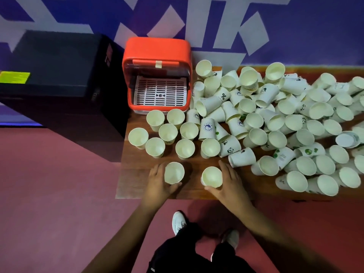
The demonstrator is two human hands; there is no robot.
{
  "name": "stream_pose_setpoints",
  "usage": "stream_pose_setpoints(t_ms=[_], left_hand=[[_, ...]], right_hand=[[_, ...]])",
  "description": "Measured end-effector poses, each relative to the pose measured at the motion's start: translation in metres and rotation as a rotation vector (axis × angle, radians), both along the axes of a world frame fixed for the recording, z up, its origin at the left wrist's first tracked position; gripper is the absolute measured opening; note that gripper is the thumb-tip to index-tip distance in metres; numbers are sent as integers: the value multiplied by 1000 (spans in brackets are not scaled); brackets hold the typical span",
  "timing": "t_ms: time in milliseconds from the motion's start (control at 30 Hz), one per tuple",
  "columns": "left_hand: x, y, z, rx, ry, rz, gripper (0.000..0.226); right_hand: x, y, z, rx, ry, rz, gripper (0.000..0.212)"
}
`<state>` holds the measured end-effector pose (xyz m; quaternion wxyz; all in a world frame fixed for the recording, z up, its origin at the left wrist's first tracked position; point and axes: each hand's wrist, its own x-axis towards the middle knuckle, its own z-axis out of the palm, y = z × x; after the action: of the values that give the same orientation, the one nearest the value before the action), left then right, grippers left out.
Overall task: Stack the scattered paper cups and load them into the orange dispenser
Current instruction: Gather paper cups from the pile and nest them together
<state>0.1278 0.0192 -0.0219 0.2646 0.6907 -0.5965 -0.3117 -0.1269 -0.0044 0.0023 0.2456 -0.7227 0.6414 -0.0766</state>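
Near the front edge of the wooden table (pixel 137 186), my left hand (pixel 157 182) wraps around an upright white paper cup (pixel 174 172). My right hand (pixel 229 181) grips a second upright cup (pixel 212 176) beside it. Behind them several upright cups (pixel 168 133) stand in loose rows. A large heap of scattered cups (pixel 275 119), many on their sides, covers the table's right part. The orange dispenser (pixel 157 56) stands at the back left of the table, its front open over a white slotted grille (pixel 160 92).
A big black box (pixel 59 75) stands left of the dispenser, level with the table. A purple and white patterned wall (pixel 197 22) runs behind. Red floor (pixel 49 194) lies to the left and below, where my dark trousers and white shoes (pixel 178 221) show.
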Motion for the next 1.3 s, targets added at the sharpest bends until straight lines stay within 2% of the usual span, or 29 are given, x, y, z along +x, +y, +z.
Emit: stream_pose_setpoints(t_ms=[133, 200, 267, 367, 467, 600, 733, 933, 1167, 1300], left_hand=[[-7, -9, 32, -38, 149, -66, 78], [-23, -18, 49, -26, 219, -110, 87], [-44, -24, 60, -29, 267, -169, 87], [-69, -29, 63, -20, 266, -243, 72], [-90, -28, 52, -52, 187, -277, 78], [-107, -27, 32, -38, 49, -268, 87], [-118, -26, 6, 70, -68, -250, 87], [-136, -27, -14, 166, 25, -178, 84], [-160, -36, -18, 136, 66, -178, 91], [-156, -34, -14, 190, 83, -193, 103]], right_hand=[[-32, 4, 11, -78, -78, -152, 81], [-52, 6, 15, -116, -74, -231, 76], [-70, 7, 19, -149, -48, -297, 70], [-92, 8, 21, -175, 17, -345, 69], [-111, 5, 18, -169, 59, -380, 70], [-129, -6, 11, -151, 98, -390, 70], [-138, -22, 5, -125, 111, -373, 69], [-140, -47, -9, -32, 177, -339, 90], [-151, -55, -26, -78, 332, -224, 74], [-155, -52, -18, -137, 279, -204, 68]])
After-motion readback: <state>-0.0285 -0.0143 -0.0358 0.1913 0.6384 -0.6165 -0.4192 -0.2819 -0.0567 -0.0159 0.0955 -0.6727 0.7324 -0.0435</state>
